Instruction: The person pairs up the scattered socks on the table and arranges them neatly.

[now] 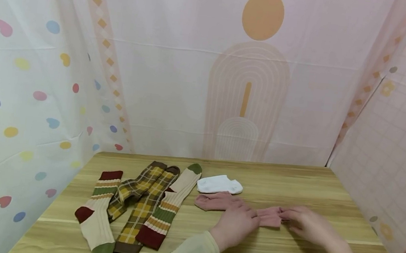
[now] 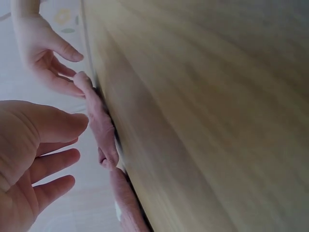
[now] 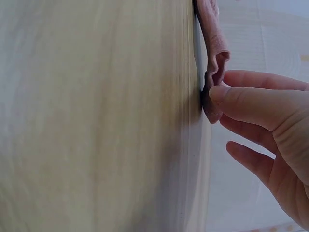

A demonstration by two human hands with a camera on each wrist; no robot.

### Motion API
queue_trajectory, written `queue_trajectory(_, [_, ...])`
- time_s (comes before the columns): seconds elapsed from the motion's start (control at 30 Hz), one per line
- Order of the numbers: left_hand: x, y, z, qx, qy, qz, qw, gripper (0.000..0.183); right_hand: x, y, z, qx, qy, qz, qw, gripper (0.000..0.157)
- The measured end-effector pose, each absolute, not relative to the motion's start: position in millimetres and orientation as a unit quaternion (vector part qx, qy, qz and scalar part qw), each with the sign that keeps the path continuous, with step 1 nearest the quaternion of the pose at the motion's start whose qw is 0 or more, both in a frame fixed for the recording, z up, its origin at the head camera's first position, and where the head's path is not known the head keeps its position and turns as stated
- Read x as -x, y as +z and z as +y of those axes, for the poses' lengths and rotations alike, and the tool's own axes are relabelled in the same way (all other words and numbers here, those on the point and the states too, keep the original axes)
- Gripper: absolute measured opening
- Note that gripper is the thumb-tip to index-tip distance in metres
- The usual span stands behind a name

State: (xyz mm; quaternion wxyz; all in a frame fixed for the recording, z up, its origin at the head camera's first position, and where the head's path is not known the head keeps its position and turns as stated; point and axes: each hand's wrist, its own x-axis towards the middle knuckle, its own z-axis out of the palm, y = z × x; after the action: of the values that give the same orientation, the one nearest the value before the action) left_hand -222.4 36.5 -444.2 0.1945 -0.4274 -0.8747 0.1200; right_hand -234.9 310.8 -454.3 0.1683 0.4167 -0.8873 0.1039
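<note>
A pink sock point(image 1: 270, 217) lies on the table between the hands, with another pink sock length point(image 1: 213, 201) left of it; the stretch between is hidden behind my left hand point(image 1: 236, 224). That left hand hovers close over the pink fabric, its fingers loosely extended and holding nothing in the left wrist view. My right hand point(image 1: 309, 227) is at the right end of the pink sock. In the right wrist view, its thumb point(image 3: 246, 100) and forefinger pinch the sock's end, beside an open fold.
A white ankle sock point(image 1: 219, 184) lies just behind the pink ones. To the left are yellow-brown plaid socks point(image 1: 146, 207) and two cream socks with striped cuffs, one at the far left point(image 1: 96, 226), one overlapping the plaid point(image 1: 177, 198). Patterned curtains point(image 1: 169, 90) enclose the table.
</note>
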Motion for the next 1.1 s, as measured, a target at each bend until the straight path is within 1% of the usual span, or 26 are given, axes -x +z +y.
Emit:
queue_trajectory(0.17, [224,-447,37,0.427,0.116,-0.882,0.163,0.019,236,-456,310,-0.401,0.098,-0.899,0.149,0.047])
queue_trajectory(0.37, [229,-447,38,0.422,0.110,-0.891,0.122,0.016,238,-455,306,-0.375,0.102,-0.914,0.116,0.044])
queue_trajectory(0.57, [233,-445,40,0.416,0.113,-0.896,0.105,0.014,242,-453,301,-0.361,0.118,-0.921,0.090,0.042])
queue_trajectory(0.73, [236,-446,43,0.400,0.105,-0.906,0.087,0.015,246,-455,299,-0.362,0.120,-0.919,0.101,0.038])
queue_trajectory(0.83, [237,-446,46,0.390,0.098,-0.912,0.081,0.017,249,-457,298,-0.364,0.117,-0.917,0.116,0.035])
queue_trajectory(0.97, [241,-447,50,0.382,0.093,-0.916,0.080,0.016,251,-457,296,-0.371,0.110,-0.911,0.142,0.031])
queue_trajectory(1.1, [245,-447,53,0.373,0.092,-0.921,0.063,0.016,251,-456,293,-0.364,0.105,-0.915,0.141,0.029])
